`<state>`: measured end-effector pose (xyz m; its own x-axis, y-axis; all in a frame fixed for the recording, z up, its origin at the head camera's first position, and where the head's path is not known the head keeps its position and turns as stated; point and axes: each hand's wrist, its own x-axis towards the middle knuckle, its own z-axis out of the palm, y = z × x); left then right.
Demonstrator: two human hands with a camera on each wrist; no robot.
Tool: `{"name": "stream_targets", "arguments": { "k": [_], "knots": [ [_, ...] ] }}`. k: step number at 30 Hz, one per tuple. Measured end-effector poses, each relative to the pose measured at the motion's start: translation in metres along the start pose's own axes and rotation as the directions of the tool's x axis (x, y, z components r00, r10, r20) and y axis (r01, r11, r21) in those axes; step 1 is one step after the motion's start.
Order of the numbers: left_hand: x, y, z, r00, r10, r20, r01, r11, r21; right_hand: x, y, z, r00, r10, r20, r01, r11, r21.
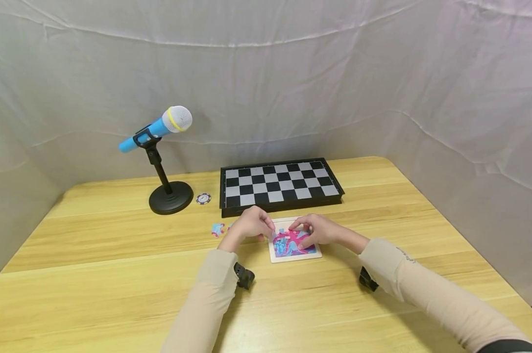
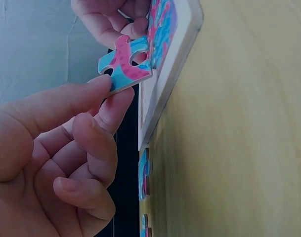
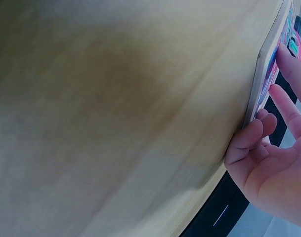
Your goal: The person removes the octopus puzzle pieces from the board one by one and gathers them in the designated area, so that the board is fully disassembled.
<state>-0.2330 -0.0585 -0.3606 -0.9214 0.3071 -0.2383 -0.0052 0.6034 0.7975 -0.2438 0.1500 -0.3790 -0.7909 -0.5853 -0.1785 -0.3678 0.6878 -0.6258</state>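
Note:
My left hand (image 1: 253,223) pinches a jigsaw piece (image 2: 123,64) between thumb and forefinger, at the left side of a small framed jigsaw puzzle. The piece is light blue with a pink spotted shape and is tilted, raised above the frame's edge. A pale frame (image 1: 292,259) surrounds the pink, blue and purple puzzle picture (image 1: 285,247), which is partly filled in. My right hand (image 1: 321,230) rests over the puzzle's right side, its thumb and forefinger touching the picture. In the right wrist view its other fingers (image 3: 246,140) lie bent against the frame's edge.
Loose jigsaw pieces (image 1: 217,229) lie left of the frame, one partly hidden by my left wrist. Behind stands a black-and-white checkered board (image 1: 279,186). Farther left are a poker chip (image 1: 203,198) and a blue toy microphone (image 1: 157,128) on a black stand (image 1: 171,198).

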Motion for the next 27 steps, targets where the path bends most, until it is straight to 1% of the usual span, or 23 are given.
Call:
{"name": "stream_targets", "arguments": {
  "k": [8,14,21,27],
  "knots": [
    [-0.002,-0.004,-0.006,1.000,0.002,-0.028,-0.002,1.000,0.008,0.000,0.000,0.000,1.000,-0.005,-0.007,0.005,1.000,-0.009],
    [-0.003,-0.010,-0.010,0.998,-0.003,-0.058,0.002,1.000,-0.024,0.000,0.000,0.001,1.000,0.004,-0.007,-0.004,1.000,-0.010],
    [-0.006,-0.018,-0.015,0.995,-0.034,-0.096,0.024,0.994,-0.105,0.000,0.001,0.001,1.000,-0.003,-0.010,0.003,1.000,-0.010],
    [-0.009,-0.025,-0.021,0.993,-0.023,-0.114,0.006,0.990,-0.141,-0.001,0.001,0.001,1.000,-0.006,-0.012,0.006,1.000,-0.002]
  ]
}}
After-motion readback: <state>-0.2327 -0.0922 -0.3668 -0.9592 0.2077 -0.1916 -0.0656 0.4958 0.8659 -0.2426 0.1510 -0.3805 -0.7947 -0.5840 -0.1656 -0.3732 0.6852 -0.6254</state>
